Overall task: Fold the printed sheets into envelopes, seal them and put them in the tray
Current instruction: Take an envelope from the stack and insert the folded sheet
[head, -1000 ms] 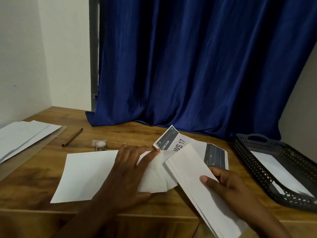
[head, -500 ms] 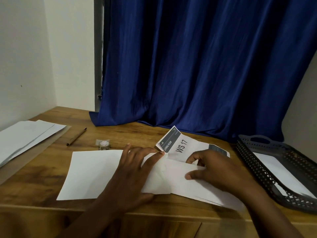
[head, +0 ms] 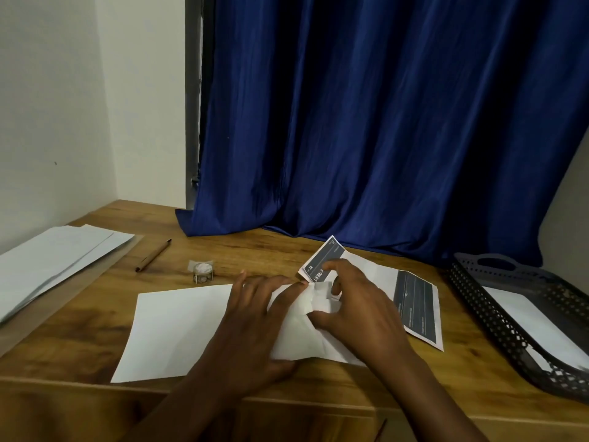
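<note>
Left hand (head: 255,317) pressing flat and right hand (head: 357,304) pinching the folded sheet (head: 296,339) near the worktop's front edge; tray (head: 510,327) at right holding 1 envelope (head: 535,327).

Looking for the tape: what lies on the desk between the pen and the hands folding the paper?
In the head view, a small roll of tape stands between the pen and the left hand; bare wooden desk otherwise.

My right hand (head: 357,309) laid the envelope (head: 306,333) flat, slid up, now pinching its top flap.
</note>
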Motion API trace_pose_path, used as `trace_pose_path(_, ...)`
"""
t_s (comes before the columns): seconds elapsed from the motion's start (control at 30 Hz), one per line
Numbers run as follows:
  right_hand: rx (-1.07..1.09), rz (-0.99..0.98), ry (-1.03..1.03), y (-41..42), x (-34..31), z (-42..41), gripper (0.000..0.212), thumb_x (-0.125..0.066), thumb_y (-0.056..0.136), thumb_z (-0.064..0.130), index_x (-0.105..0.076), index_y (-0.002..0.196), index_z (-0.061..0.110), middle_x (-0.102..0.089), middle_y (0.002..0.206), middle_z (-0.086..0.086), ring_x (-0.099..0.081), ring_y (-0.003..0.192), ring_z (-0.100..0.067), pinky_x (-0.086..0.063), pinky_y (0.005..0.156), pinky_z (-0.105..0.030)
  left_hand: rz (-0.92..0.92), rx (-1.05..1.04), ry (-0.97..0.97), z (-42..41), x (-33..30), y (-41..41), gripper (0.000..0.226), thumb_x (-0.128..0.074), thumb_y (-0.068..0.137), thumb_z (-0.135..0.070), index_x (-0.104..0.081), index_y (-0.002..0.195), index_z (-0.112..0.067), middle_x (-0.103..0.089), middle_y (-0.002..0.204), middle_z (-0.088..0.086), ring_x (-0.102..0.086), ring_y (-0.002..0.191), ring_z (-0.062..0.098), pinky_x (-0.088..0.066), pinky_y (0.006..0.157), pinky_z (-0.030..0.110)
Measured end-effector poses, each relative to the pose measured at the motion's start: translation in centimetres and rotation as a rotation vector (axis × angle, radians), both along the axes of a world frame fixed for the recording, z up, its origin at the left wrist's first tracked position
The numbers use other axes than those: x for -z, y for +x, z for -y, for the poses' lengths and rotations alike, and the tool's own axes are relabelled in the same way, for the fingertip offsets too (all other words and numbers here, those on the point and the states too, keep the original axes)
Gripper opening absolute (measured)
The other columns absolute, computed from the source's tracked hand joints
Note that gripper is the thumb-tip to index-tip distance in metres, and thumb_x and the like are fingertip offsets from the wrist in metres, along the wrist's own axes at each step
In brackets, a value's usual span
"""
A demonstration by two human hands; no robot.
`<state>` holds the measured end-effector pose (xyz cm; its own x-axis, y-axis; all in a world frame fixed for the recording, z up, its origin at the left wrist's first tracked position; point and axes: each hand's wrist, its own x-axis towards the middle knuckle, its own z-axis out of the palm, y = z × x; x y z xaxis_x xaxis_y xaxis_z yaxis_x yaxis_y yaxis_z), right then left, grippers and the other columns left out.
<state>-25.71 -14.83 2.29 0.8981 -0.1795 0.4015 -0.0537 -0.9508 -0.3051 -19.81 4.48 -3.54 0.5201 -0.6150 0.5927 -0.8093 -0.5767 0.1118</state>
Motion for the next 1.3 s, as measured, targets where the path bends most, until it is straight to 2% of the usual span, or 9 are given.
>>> trace_pose_path(0.07,0.032,-0.022,0.063,-1.1,-0.6,1.1,0.096,-0.072,0.059,0.080,-0.034,0.141,0.048,-0.055,0.135,0.015,-0.057,0.115,-0.010,-0.053,0.093,-0.038,-0.011,-0.006,-0.005,0.0,0.0,0.0,0.109,-0.066,0.065,-0.077,-0.020,0.155,-0.035,-0.037,0.151,-0.002,-0.033,0.138,0.019,-0.002,0.124,0.050)
trace_pose_path(0.2,0.110,-0.063,0.360,-4.2,-1.5,4.2,0.103,-0.059,0.046,0.089,-0.044,0.138,0.044,-0.062,0.121,0.016,-0.060,0.099,-0.004,-0.055,0.075,-0.030,-0.002,-0.004,-0.021,0.1,0.2,0.0,0.109,-0.068,0.066,-0.073,-0.022,0.156,-0.032,-0.036,0.151,-0.002,-0.035,0.138,0.021,-0.010,0.124,0.055)
trace_pose_path(0.3,0.116,-0.127,0.589,-5.6,-0.7,6.0,0.087,-0.068,0.052,0.072,-0.058,0.129,0.032,-0.070,0.094,0.008,-0.064,0.090,-0.008,-0.051,0.070,-0.023,-0.018,-0.002,-0.024,0.0,0.3,0.1,0.112,-0.067,0.066,-0.078,-0.019,0.156,-0.033,-0.034,0.154,-0.001,-0.031,0.141,0.020,-0.008,0.123,0.055)
trace_pose_path(0.5,0.125,-0.194,0.958,-5.7,2.1,6.6,0.054,-0.083,0.065,0.052,-0.063,0.112,0.034,-0.071,0.080,-0.004,-0.061,0.050,-0.014,-0.053,0.052,-0.029,-0.015,-0.002,-0.023,0.0,0.4,0.1,0.112,-0.064,0.066,-0.080,-0.019,0.157,-0.033,-0.034,0.154,-0.001,-0.031,0.142,0.021,-0.010,0.123,0.057)
trace_pose_path(0.6,0.049,-0.217,1.005,-5.2,2.8,6.5,0.043,-0.079,0.072,0.048,-0.072,0.095,0.013,-0.070,0.065,-0.004,-0.060,0.048,-0.017,-0.051,0.054,-0.030,-0.022,-0.003,-0.020,-0.1,0.4,0.1,0.112,-0.066,0.066,-0.080,-0.017,0.156,-0.035,-0.033,0.154,-0.002,-0.030,0.142,0.021,-0.010,0.123,0.056)
trace_pose_path(0.7,-0.028,-0.121,1.137,-4.4,2.9,5.2,0.020,-0.075,0.086,0.022,-0.074,0.092,0.003,-0.079,0.089,-0.008,-0.076,0.069,-0.022,-0.055,0.053,-0.025,-0.033,0.003,-0.019,-0.1,0.4,0.1,0.111,-0.066,0.066,-0.079,-0.016,0.155,-0.037,-0.032,0.155,-0.004,-0.029,0.143,0.020,-0.008,0.123,0.052)
trace_pose_path(1.07,-0.167,0.034,1.027,-0.8,2.6,0.4,0.002,-0.082,0.080,0.018,-0.083,0.081,0.016,-0.080,0.084,0.000,-0.075,0.080,-0.014,-0.061,0.067,-0.026,-0.023,0.020,-0.025,0.0,0.8,0.3,0.108,-0.064,0.066,-0.078,-0.020,0.155,-0.035,-0.035,0.152,-0.003,-0.033,0.140,0.019,-0.008,0.124,0.050)
trace_pose_path(1.13,-0.183,0.009,0.996,-1.0,2.7,1.0,0.011,-0.081,0.080,0.029,-0.082,0.078,0.019,-0.079,0.081,-0.003,-0.074,0.077,-0.016,-0.056,0.064,-0.022,-0.019,0.017,-0.023,-0.1,0.7,0.2,0.107,-0.065,0.066,-0.077,-0.023,0.155,-0.033,-0.036,0.151,-0.003,-0.034,0.139,0.020,-0.013,0.123,0.054)
trace_pose_path(1.3,-0.178,-0.101,0.970,-1.9,3.3,2.7,0.041,-0.078,0.073,0.052,-0.079,0.079,0.011,-0.073,0.082,-0.022,-0.067,0.079,-0.043,-0.053,0.070,-0.039,-0.028,0.011,-0.021,0.0,0.5,0.2,0.110,-0.065,0.065,-0.078,-0.018,0.155,-0.035,-0.034,0.152,-0.003,-0.031,0.139,0.019,-0.008,0.122,0.053)
